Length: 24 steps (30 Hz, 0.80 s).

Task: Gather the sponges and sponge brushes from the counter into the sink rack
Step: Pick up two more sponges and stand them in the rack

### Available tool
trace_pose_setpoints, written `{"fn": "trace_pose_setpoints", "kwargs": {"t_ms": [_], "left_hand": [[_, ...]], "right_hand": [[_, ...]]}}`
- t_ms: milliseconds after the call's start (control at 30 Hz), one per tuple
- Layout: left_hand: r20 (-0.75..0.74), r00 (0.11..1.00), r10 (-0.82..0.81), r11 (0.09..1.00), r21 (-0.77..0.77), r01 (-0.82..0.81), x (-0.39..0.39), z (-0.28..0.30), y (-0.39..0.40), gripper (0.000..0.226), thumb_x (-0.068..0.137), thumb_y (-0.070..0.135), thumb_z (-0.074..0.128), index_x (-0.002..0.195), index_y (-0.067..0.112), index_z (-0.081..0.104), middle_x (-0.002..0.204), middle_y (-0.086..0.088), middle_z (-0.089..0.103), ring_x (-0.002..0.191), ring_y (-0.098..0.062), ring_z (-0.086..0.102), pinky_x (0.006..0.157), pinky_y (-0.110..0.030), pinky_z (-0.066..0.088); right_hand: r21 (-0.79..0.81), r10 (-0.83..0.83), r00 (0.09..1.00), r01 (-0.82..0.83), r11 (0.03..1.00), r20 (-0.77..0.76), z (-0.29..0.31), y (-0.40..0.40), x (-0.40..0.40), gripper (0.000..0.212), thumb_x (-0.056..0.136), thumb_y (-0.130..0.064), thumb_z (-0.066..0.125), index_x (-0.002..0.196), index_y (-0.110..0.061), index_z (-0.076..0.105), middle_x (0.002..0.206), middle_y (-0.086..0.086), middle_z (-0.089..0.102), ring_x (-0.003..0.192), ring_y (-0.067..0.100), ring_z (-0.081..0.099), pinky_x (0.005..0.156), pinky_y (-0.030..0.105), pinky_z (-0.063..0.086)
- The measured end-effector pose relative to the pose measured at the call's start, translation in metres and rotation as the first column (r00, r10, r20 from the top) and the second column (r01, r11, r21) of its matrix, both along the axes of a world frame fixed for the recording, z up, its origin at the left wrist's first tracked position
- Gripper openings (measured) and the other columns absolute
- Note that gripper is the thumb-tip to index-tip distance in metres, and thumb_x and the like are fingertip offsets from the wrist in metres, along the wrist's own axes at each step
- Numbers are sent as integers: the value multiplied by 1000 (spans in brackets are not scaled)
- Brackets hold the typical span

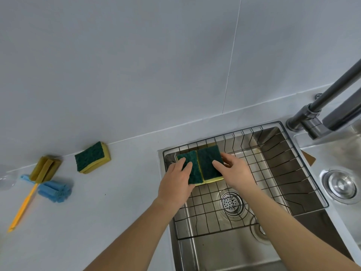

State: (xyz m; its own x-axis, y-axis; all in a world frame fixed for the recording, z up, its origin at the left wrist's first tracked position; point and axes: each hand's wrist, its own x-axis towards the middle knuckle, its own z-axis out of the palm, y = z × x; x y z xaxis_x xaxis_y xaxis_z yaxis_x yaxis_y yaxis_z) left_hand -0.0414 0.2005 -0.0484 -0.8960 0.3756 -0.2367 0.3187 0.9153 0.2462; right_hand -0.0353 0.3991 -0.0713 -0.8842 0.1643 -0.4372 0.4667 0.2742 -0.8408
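- Head view: a wire rack [254,173] sits inside the steel sink [205,251], and two green-topped, yellow-bottomed sponges lie side by side in the rack's far left corner.
- The left hand [175,184] rests on the left sponge [192,169], its fingers spread flat across the near left part of the green face; it presses on the sponge rather than closing around it.
- The right hand [237,171] is on the right sponge [210,163], with the thumb lying over the green top and the fingers at the sponge's right edge, a loose hold from the side.
- The two sponges touch along their long edges, and both hands are just beside each other, forearms reaching in from the near edge.
- A third sponge [92,157], green side up, lies on the counter [117,212] to the left of the sink, near the wall and well apart from both hands.
- Farther left lies an olive-yellow sponge brush head [45,169], touching a blue sponge brush head [55,190] just on its near side.
- A yellow handle [22,208] runs from those heads toward the near left; which head it belongs to cannot be told.
- A grey faucet [322,112] stands at the far right of the sink.
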Motion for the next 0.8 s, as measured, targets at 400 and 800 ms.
{"fn": "trace_pose_setpoints", "kwargs": {"t_ms": [400, 800], "left_hand": [[137, 991, -14, 998, 67, 4, 2, 14, 1, 73, 87, 34, 64, 148, 17, 27, 154, -7, 29, 134, -26, 37, 105, -39, 42], [382, 912, 150, 962, 159, -224, 43, 56, -103, 61, 92, 40, 58, 147, 24, 36, 152, -2, 37, 138, -19, 35, 115, -33, 28]], "right_hand": [[71, 21, 997, -26, 997, 71, 5, -1, 7, 42, 95, -36, 59, 137, -27, 54, 112, -6, 65, 98, 11, 61, 67, 21, 45], [602, 299, 949, -296, 741, 98, 73, -29, 17, 54, 96, -37, 55, 145, -15, 46, 138, 8, 60, 113, 27, 60, 84, 33, 50]]}}
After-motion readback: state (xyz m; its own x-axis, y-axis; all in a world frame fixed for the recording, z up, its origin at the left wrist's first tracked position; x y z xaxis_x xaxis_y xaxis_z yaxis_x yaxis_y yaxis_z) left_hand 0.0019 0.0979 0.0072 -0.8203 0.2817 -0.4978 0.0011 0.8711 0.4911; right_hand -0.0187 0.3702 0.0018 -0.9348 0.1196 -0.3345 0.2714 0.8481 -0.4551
